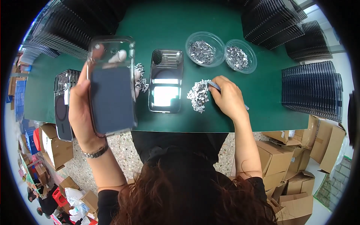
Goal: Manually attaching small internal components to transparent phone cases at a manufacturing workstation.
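My left hand (80,112) grips a clear phone case (112,98) by its edges, raised above the table's left part. A dark panel fills most of the case, below its see-through camera end. White covers show on some of its fingertips. My right hand (229,98) is closed around a slim grey tool (214,85), whose exact kind I cannot make out. The tool's front end is at the right side of a pile of small silvery metal pieces (198,96). Between my hands another clear phone case (165,80) lies flat, its dark surface reflecting bright light.
Two round clear tubs (203,64) (242,71) hold more metal pieces. Another small heap (141,80) lies behind the raised case. Phone cases are stacked at the right (311,90) and both back corners. One case (62,108) rests at the left edge. Cardboard boxes (275,159) stand below.
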Demonstrator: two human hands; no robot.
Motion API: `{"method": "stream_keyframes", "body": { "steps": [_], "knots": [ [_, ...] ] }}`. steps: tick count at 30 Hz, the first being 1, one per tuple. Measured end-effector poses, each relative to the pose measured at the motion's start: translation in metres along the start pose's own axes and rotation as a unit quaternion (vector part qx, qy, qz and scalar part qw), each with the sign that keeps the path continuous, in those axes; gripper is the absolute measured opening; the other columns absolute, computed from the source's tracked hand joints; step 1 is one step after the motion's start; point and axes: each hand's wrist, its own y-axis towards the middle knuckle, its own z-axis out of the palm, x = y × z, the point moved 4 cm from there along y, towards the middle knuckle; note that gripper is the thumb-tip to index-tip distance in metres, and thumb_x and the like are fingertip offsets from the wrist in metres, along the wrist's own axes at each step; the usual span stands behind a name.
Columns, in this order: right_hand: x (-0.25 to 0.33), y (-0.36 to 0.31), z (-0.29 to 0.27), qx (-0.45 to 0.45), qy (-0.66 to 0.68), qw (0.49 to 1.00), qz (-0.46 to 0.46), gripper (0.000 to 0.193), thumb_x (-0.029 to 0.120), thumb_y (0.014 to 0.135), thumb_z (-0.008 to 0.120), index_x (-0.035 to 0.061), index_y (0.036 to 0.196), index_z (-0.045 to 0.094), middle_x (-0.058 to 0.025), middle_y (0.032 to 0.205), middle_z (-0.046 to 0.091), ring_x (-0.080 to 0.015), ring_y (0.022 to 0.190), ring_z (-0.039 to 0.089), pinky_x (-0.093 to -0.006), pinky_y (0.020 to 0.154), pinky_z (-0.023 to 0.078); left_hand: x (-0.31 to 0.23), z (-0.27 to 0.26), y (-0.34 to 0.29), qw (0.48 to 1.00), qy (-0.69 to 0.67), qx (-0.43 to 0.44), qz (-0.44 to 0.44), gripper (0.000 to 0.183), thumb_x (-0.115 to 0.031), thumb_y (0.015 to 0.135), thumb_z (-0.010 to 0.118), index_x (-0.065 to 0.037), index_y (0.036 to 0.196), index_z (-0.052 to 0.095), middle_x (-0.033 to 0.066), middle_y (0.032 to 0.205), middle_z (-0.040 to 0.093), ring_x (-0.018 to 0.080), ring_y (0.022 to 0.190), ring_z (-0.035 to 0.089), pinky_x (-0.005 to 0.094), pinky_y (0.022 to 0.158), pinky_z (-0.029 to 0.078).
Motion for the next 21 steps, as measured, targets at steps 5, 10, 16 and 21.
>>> {"method": "stream_keyframes", "body": {
  "steps": [5,10,16,21],
  "knots": [
    [-0.003,0.000,-0.003,0.049,0.002,0.999,0.018,0.015,0.011,0.097,0.064,-0.0005,0.106,0.067,-0.0220,0.112,0.069,-0.0493,0.100,0.066,-0.0564,0.086,0.053,0.010,-0.038,-0.034,0.982,0.173,-0.080,-0.001,0.049,-0.010,0.107,0.052,0.006,0.153,0.051,0.0222,0.158,0.052,0.0229,0.140,0.056,0.0330,0.121,0.037],
    [-0.008,-0.006,-0.013,0.027,0.115,0.992,0.033,0.016,0.014,0.099,0.067,-0.0015,0.104,0.066,-0.0142,0.097,0.069,-0.0296,0.082,0.066,-0.0412,0.076,0.051,0.023,-0.002,-0.045,0.919,0.392,-0.046,0.011,0.035,-0.008,0.110,0.052,0.003,0.141,0.063,0.0141,0.134,0.070,0.0170,0.122,0.064,0.0300,0.107,0.046],
    [0.038,-0.014,-0.052,0.038,0.447,0.894,-0.014,0.003,0.000,0.097,0.071,-0.0016,0.097,0.069,-0.0040,0.096,0.069,-0.0062,0.079,0.055,-0.0244,0.071,0.044,0.038,0.042,-0.035,0.864,0.500,0.062,0.006,0.022,-0.004,0.103,0.061,0.002,0.121,0.074,0.0180,0.109,0.077,0.0300,0.101,0.075,0.0349,0.090,0.056],
    [0.058,-0.019,-0.059,0.059,0.507,0.857,-0.073,0.008,-0.009,0.091,0.073,-0.0037,0.097,0.071,-0.0058,0.098,0.070,-0.0042,0.076,0.052,-0.0211,0.070,0.043,0.043,0.058,-0.027,0.849,0.518,0.105,0.006,0.018,-0.007,0.103,0.064,0.002,0.115,0.073,0.0200,0.100,0.075,0.0363,0.093,0.074,0.0381,0.082,0.056]
  ]
}}
